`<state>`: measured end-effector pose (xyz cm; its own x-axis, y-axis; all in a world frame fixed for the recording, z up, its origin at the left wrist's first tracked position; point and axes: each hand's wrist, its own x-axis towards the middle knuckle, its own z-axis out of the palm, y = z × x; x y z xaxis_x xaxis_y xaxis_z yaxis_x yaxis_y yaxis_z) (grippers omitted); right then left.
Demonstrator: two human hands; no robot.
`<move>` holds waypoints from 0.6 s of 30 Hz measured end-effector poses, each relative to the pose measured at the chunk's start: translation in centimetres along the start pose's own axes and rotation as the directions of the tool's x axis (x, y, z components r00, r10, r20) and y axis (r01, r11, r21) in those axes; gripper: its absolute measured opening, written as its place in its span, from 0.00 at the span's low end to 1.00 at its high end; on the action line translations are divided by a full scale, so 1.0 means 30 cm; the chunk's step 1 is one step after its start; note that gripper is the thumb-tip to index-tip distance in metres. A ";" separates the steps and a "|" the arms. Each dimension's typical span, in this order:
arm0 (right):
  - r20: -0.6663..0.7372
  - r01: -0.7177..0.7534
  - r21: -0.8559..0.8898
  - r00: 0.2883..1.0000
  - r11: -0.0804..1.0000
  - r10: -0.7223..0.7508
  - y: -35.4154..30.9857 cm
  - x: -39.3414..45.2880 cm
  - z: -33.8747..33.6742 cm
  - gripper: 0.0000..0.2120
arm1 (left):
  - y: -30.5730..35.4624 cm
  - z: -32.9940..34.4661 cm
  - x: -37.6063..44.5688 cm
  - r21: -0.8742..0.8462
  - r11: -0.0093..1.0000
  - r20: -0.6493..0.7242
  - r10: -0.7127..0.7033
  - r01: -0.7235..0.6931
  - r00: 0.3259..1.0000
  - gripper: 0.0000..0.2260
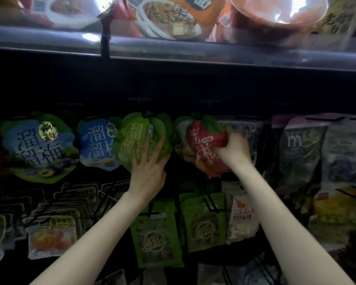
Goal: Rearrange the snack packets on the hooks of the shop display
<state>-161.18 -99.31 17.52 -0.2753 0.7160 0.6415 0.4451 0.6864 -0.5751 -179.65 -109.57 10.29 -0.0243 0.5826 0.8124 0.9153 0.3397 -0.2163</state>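
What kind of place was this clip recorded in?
Most likely a small shop or convenience store. Rows of printed snack packets hang from hooks, such as the green packet under the left hand and the red packet gripped by the right hand, with noodle packs on the shelf above.

Right hand (232, 148) hides red packet's (203, 145) right edge

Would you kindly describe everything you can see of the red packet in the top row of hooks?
The red packet is a glossy, rounded plastic pouch with white characters and a green leaf-shaped top. It hangs in the upper row, tilted and crumpled, overlapping a paler packet behind it. The right hand grips its upper right edge, fingers curled round the film. Its hook is hidden in the dark.
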 end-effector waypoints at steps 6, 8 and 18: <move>-0.033 0.104 -0.184 0.993 0.977 -0.112 -0.014 0.036 -0.072 0.19 | -0.017 -0.008 -0.022 0.008 1.000 0.008 -0.002 0.002 1.000 0.28; -0.017 0.091 -0.160 0.995 0.983 -0.095 -0.015 0.023 -0.066 0.19 | -0.016 -0.017 -0.020 0.013 1.000 0.003 0.003 -0.003 1.000 0.26; 0.088 0.078 0.011 0.993 0.997 -0.078 -0.037 -0.028 -0.067 0.19 | -0.009 -0.021 -0.070 -0.163 0.987 0.032 0.023 -0.018 0.999 0.24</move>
<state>-159.73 -100.93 18.65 -0.3833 0.6683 0.6375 0.4130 0.7414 -0.5289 -179.59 -111.35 8.96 -0.0157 0.6136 0.7895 0.9688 0.2046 -0.1397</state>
